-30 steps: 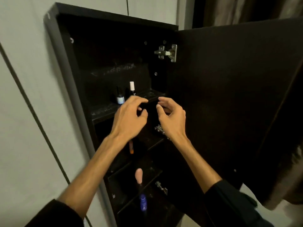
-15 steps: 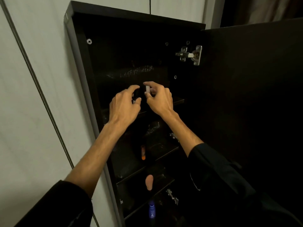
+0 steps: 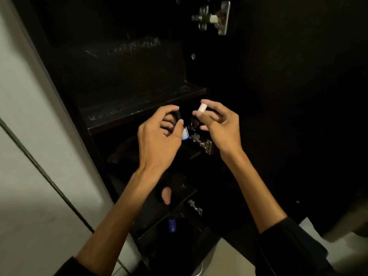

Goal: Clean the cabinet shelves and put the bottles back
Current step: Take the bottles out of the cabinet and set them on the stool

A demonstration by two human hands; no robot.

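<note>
A small dark-capped bottle (image 3: 179, 124) is held in the left hand (image 3: 159, 140), the fingers and thumb curled round its cap while its pale blue label shows just below the thumb. A second bottle, with a white cap (image 3: 202, 107), is pinched in the right hand (image 3: 221, 126) between the thumb and fingertips, the cap pointing up and to the left; its dark body is mostly hidden by the fingers. Both bottles are held in the air in front of the cabinet (image 3: 65, 108), just below the front edge of the upper shelf (image 3: 123, 114), and close to each other without touching.

That shelf's surface is marked with pale dust or streaks, as is the dark back panel above it. On a lower shelf a pink bottle (image 3: 166, 195) is seen, partly covered by the left forearm, and further down a blue bottle (image 3: 171, 225) stands near the front edge. Metal hinges are fixed along the right side of the cabinet, the top hinge (image 3: 214, 17) near the upper corner. The open door (image 3: 298, 96) is seen at the right. Dark sleeves cover both arms below the elbow.
</note>
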